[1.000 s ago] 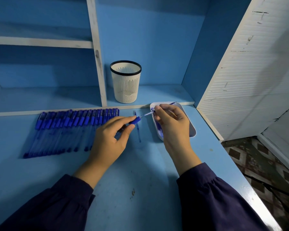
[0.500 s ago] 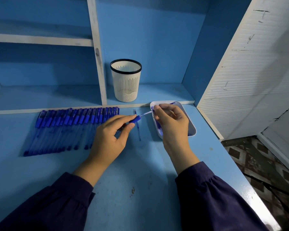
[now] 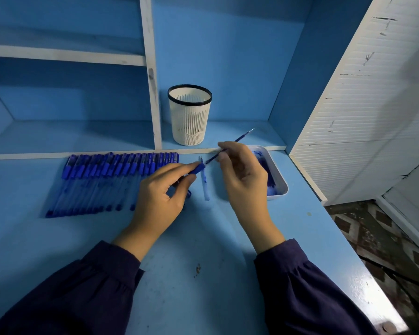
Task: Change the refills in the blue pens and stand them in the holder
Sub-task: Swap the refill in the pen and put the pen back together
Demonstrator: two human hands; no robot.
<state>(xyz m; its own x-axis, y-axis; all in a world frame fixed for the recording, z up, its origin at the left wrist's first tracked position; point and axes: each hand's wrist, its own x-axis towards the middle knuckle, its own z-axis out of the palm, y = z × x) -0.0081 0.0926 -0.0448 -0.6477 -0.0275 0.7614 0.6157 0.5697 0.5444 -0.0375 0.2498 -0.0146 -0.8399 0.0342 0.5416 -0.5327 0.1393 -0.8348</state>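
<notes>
A: What is largest there, and how many?

B: One blue desk (image 3: pixel 107 250). Its back edge meets a low shelf (image 3: pixel 70 139), and its right edge drops beside a tiled floor (image 3: pixel 377 228). One white upright (image 3: pixel 151 81) splits the shelf into two bays.

A: And the pens?

B: One row of blue pens (image 3: pixel 111 180) lies at the left of the desk, just in front of the shelf edge. There are roughly twenty, packed too tightly to count exactly. Their long axes run front to back, with the caps toward the shelf.

A: Where is the holder?

B: One white slotted holder (image 3: pixel 190 122) stands upright in the right bay, with its mouth open upward. One white tray (image 3: pixel 279 182) lies near the desk's right edge, with blue refills inside.

A: What are the person's hands doing?

B: The left hand (image 3: pixel 160 197) is curled round one pen (image 3: pixel 198 168), which slants up to the right. The right hand (image 3: pixel 244 175) pinches one refill (image 3: pixel 238 140) between thumb and fingers. The refill follows the same slant, with its tip toward the back right. Its lower end meets the pen's mouth, but whether it sits inside cannot be told.

A: Anything smaller?

B: One clear tube (image 3: pixel 205 187) lies front to back between the hands.

A: Is there room to move?

B: Bare desk shows between the two sleeves and in front of the row.
</notes>
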